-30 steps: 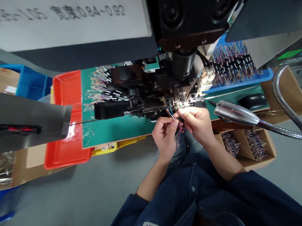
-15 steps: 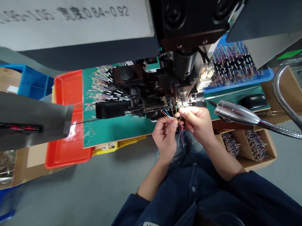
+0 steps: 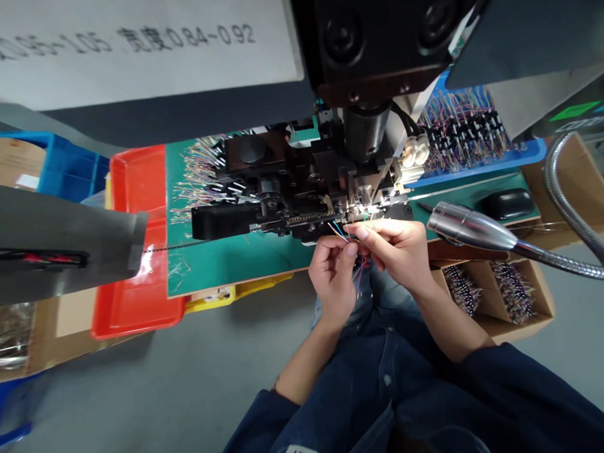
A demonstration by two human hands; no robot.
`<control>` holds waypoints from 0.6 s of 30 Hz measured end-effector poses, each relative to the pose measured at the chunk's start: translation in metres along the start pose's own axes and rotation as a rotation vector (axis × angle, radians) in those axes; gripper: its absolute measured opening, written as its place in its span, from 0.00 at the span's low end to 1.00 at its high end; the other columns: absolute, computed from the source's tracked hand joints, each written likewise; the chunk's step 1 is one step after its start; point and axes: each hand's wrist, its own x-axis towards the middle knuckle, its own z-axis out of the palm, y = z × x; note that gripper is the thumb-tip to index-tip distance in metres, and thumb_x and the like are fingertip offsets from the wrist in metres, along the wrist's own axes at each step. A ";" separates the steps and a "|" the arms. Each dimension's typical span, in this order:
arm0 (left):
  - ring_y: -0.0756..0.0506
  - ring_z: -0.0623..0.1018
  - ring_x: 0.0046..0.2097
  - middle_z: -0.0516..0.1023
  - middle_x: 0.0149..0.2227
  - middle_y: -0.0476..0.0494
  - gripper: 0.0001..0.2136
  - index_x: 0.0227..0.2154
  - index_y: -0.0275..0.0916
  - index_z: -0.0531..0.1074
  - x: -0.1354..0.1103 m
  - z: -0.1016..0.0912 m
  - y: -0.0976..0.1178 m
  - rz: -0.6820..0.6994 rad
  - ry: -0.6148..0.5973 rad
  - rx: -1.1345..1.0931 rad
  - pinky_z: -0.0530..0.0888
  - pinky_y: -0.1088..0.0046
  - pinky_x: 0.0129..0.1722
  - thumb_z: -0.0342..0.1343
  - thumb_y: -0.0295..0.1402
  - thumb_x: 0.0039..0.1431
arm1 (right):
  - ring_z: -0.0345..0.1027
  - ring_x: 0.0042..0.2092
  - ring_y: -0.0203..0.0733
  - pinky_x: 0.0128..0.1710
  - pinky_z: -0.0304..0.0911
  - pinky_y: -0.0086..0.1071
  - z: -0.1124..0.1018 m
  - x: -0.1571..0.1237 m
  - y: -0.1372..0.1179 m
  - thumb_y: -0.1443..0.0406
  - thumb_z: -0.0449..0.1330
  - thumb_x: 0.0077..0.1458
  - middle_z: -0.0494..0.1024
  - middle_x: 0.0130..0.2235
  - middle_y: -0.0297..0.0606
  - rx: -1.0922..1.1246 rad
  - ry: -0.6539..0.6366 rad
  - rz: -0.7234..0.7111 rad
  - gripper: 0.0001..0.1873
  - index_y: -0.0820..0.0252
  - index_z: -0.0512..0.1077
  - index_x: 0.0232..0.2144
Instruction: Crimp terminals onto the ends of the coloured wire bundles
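Left hand [image 3: 333,276]: pinching thin coloured wires [image 3: 339,232] between thumb and fingers
Right hand [image 3: 394,252]: pinching the same wires, fingertips reaching forward
Wires: poking up just beside the black crimping machine [image 3: 251,148], above the green mat [image 3: 233,259]

Red plastic tray [image 3: 134,184] on your left, blue crate [image 3: 64,163] beyond it, yellow tray [image 3: 210,298] just beside it. On your right: chrome gooseneck lamp [image 3: 469,227], blue tray [image 3: 479,168] of wired connectors [image 3: 462,129], cardboard divider box [image 3: 538,309] holding wire bundles [image 3: 512,291]. Printed sign [image 3: 124,47] up top reads 0.84~0.92.
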 end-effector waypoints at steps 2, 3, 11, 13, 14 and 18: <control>0.50 0.82 0.32 0.81 0.33 0.51 0.09 0.41 0.43 0.78 -0.001 0.001 -0.001 -0.007 -0.007 -0.001 0.81 0.75 0.33 0.69 0.40 0.76 | 0.57 0.18 0.32 0.18 0.58 0.29 -0.001 0.001 0.000 0.55 0.71 0.69 0.74 0.20 0.29 0.025 -0.021 0.032 0.14 0.56 0.93 0.44; 0.50 0.82 0.32 0.80 0.33 0.52 0.09 0.41 0.43 0.78 -0.001 0.002 -0.002 -0.010 -0.008 0.000 0.81 0.75 0.33 0.69 0.40 0.76 | 0.57 0.18 0.31 0.18 0.58 0.29 -0.002 0.001 0.001 0.54 0.70 0.70 0.73 0.20 0.28 0.040 -0.032 0.054 0.15 0.56 0.93 0.44; 0.49 0.86 0.36 0.88 0.41 0.48 0.11 0.41 0.43 0.78 0.001 -0.002 -0.003 -0.016 0.069 0.041 0.84 0.73 0.38 0.70 0.43 0.74 | 0.53 0.19 0.32 0.24 0.64 0.31 -0.004 0.006 0.010 0.50 0.71 0.69 0.64 0.16 0.24 0.178 -0.048 0.176 0.19 0.58 0.90 0.37; 0.49 0.86 0.36 0.87 0.40 0.49 0.11 0.41 0.43 0.78 0.002 -0.003 -0.003 -0.012 0.078 0.050 0.84 0.73 0.37 0.70 0.43 0.74 | 0.52 0.19 0.31 0.22 0.62 0.30 -0.003 0.007 0.009 0.49 0.72 0.68 0.63 0.16 0.24 0.174 -0.039 0.170 0.19 0.58 0.90 0.36; 0.49 0.86 0.36 0.86 0.39 0.49 0.11 0.41 0.43 0.78 0.003 -0.003 -0.003 -0.006 0.079 0.050 0.84 0.74 0.37 0.70 0.42 0.74 | 0.51 0.19 0.31 0.22 0.61 0.30 -0.002 0.008 0.008 0.49 0.72 0.68 0.64 0.16 0.24 0.173 -0.032 0.166 0.19 0.58 0.90 0.36; 0.50 0.86 0.35 0.86 0.38 0.50 0.10 0.41 0.43 0.79 0.004 -0.003 -0.002 0.010 0.078 0.056 0.84 0.74 0.38 0.71 0.42 0.74 | 0.51 0.18 0.31 0.22 0.62 0.31 0.002 0.008 0.004 0.47 0.72 0.68 0.67 0.17 0.26 0.159 -0.002 0.178 0.21 0.57 0.90 0.35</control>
